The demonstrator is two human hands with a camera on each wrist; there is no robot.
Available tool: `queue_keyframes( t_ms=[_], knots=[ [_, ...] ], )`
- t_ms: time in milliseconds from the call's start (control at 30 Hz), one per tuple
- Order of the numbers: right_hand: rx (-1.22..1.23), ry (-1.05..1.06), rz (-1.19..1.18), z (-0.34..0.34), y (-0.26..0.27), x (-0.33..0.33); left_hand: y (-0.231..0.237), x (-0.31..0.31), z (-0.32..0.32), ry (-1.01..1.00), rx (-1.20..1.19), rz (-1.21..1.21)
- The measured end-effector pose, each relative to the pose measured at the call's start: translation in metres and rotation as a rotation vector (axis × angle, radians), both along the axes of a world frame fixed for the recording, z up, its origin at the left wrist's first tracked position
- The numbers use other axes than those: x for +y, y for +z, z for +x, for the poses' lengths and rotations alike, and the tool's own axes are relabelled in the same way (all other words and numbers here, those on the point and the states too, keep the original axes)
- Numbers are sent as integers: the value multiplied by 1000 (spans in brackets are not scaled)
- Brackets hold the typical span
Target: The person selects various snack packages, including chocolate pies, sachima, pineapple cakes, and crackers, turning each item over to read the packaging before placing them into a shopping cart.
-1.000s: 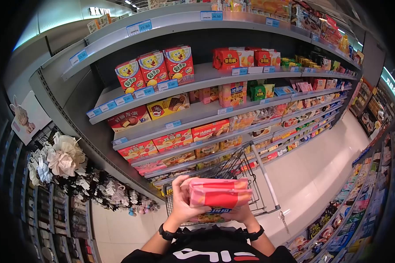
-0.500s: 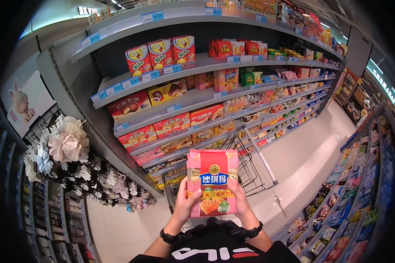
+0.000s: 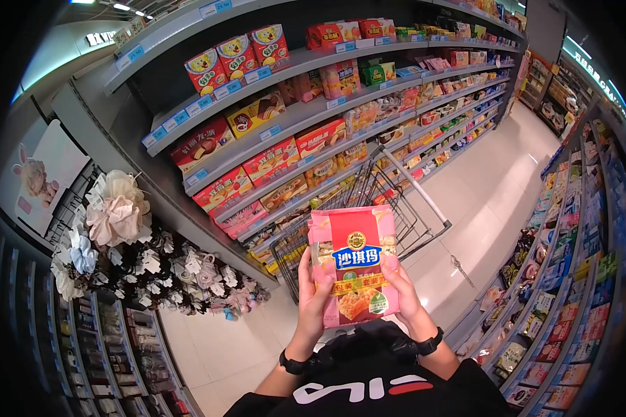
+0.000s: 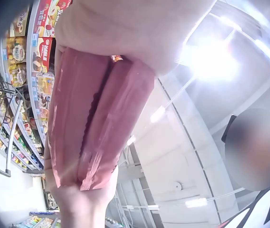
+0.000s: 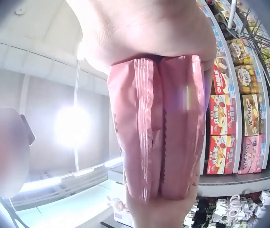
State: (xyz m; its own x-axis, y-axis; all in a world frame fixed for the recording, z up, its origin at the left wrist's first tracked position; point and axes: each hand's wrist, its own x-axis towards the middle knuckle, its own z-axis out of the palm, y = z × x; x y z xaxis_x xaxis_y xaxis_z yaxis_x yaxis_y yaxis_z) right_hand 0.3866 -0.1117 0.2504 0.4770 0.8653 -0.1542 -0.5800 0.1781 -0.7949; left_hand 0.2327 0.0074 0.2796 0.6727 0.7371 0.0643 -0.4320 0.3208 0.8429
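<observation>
Both hands in use on one item. Pink snack package (image 3: 353, 267) is held upright in front of the person, near the chest, printed front showing to the head view: red band at top, blue label at mid-height, yellow strip below, food picture under that.

Left hand (image 3: 313, 292): on the package's left side, thumb laid over the front, fingers clamped along the edge. Right hand (image 3: 405, 288): same grip on the right side, thumb on the front. Both wrist views show the package from its end as two pink packs, side by side, with a narrow dark gap between. Full position of the fingertips behind it: cannot tell.

Black wristbands (image 3: 295, 363) on both wrists. Black shirt (image 3: 469, 393) nearest, with white and red lettering.

Shopping cart (image 3: 415, 187) stands just beyond the package, wire basket partly hidden by it, pale handle bar to the right. Farther off, grey shelves (image 3: 313, 61) carry red cartoon boxes (image 3: 236, 59) at upper left, a yellow box (image 3: 256, 115) one level down, and bagged snacks toward the right. Hair ties (image 3: 122, 215) hang on a rack at left. Second run of packed shelving (image 3: 556, 278) at right. Floor (image 3: 215, 347) pale, tiled.
</observation>
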Motion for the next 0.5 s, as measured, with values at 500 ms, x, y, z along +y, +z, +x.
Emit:
queue_keyframes(
  t_ms=[500],
  knots=[
    [-536, -74, 146, -48, 45, -31, -37, -22, -10, 135, 189, 247]
  ],
)
